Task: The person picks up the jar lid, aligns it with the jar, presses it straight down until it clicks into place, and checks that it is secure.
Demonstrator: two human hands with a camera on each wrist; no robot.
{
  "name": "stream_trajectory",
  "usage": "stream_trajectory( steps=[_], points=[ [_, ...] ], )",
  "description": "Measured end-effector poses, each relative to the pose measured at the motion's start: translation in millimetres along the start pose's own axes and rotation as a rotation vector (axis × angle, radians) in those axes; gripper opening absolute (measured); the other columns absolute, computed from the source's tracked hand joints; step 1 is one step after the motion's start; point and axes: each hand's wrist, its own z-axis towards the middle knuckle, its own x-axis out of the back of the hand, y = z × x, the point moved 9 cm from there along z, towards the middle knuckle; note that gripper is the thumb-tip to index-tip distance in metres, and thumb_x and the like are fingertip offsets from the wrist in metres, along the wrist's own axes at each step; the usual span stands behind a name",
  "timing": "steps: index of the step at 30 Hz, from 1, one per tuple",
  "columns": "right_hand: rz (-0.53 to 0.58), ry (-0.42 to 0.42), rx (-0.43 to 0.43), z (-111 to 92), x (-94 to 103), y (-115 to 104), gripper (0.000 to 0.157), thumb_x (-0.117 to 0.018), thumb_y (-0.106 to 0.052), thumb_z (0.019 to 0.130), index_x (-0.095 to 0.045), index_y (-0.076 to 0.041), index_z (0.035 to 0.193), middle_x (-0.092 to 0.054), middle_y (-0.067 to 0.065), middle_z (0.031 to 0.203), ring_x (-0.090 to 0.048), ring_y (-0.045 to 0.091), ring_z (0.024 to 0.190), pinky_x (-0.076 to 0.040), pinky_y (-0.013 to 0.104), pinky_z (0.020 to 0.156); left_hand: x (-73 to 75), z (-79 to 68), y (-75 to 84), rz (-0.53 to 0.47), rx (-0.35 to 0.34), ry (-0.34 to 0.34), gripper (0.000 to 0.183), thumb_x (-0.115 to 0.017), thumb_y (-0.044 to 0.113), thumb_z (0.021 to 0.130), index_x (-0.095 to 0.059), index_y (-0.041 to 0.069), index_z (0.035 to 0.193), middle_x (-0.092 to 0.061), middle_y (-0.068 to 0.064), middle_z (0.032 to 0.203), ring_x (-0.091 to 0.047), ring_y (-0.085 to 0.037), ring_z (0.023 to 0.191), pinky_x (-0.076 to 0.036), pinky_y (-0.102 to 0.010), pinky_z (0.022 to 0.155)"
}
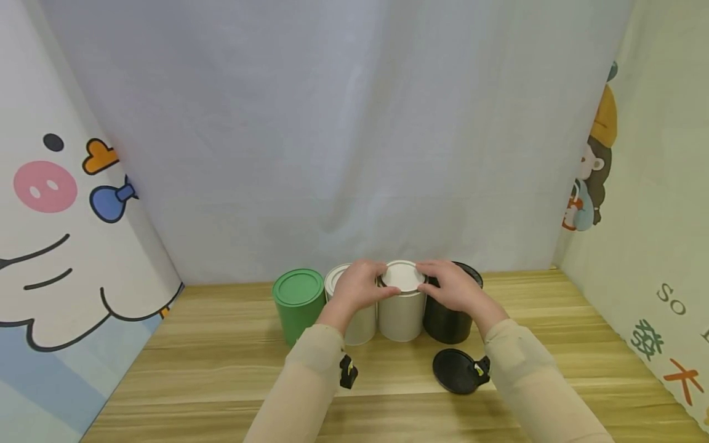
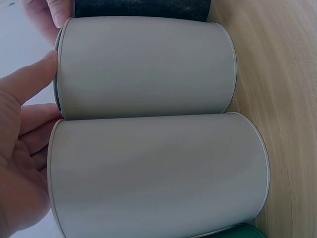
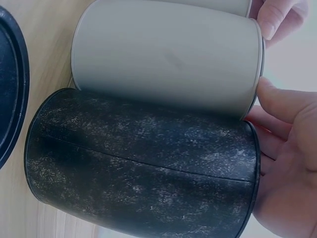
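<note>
Both hands are at the top of a white can (image 1: pixel 401 319), the third from the left in a row. My left hand (image 1: pixel 359 286) grips the left edge of its white lid (image 1: pixel 403 275) with thumb at the front and fingers behind. From the other side my right hand (image 1: pixel 453 288) holds the same lid likewise. A dark line shows between lid and can wall in the left wrist view. Under my left hand stands another white can (image 2: pixel 158 173), lidded. The black can (image 3: pixel 143 163) sits below my right hand, its top partly hidden.
A green can (image 1: pixel 301 307) with a green lid stands at the row's left end. On the wooden table (image 1: pixel 221 369) a round black lid (image 1: pixel 455 371) lies flat in front of the black can. A grey curtain (image 1: pixel 332 123) hangs close behind the row.
</note>
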Motion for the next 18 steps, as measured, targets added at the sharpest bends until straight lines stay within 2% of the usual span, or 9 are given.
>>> stream_trajectory(
  steps=[7,13,16,18],
  points=[
    [-0.001,-0.006,-0.003,-1.8,-1.8,2.8,0.043,-0.065,-0.012,0.096,-0.057,0.008,0.134,-0.055,0.025,0.137,-0.049,0.045,0.125,-0.04,0.056,0.105,-0.9,0.2,-2.6,-0.025,0.012,0.004,0.044,-0.081,0.032,0.084,-0.047,0.007,0.07,-0.033,0.005,0.062,-0.036,-0.012,0.06,-0.03,-0.023,0.055],
    [-0.012,0.008,0.008,-1.7,-1.0,3.4,0.043,-0.066,-0.012,0.096,-0.058,0.007,0.133,-0.055,0.024,0.137,-0.05,0.044,0.125,-0.041,0.056,0.105,0.1,-0.9,-3.5,-0.014,0.005,0.006,0.038,-0.078,0.028,0.087,-0.051,0.005,0.073,-0.035,0.004,0.063,-0.038,-0.013,0.062,-0.031,-0.025,0.057],
    [-0.022,0.022,0.013,-0.7,-1.0,3.2,0.043,-0.066,-0.013,0.095,-0.059,0.006,0.133,-0.056,0.023,0.136,-0.051,0.043,0.124,-0.041,0.056,0.104,0.0,-0.9,-3.4,0.004,-0.011,0.002,0.033,-0.076,0.027,0.089,-0.054,0.006,0.076,-0.044,0.0,0.067,-0.042,-0.016,0.064,-0.034,-0.027,0.058],
    [-0.028,0.029,0.018,0.5,-1.2,2.2,0.043,-0.067,-0.014,0.095,-0.059,0.006,0.132,-0.056,0.023,0.136,-0.051,0.043,0.124,-0.041,0.056,0.104,-0.6,-0.4,-3.1,0.016,-0.015,0.0,0.025,-0.075,0.026,0.09,-0.063,0.006,0.081,-0.062,-0.003,0.079,-0.056,-0.018,0.075,-0.045,-0.027,0.066]
  ],
)
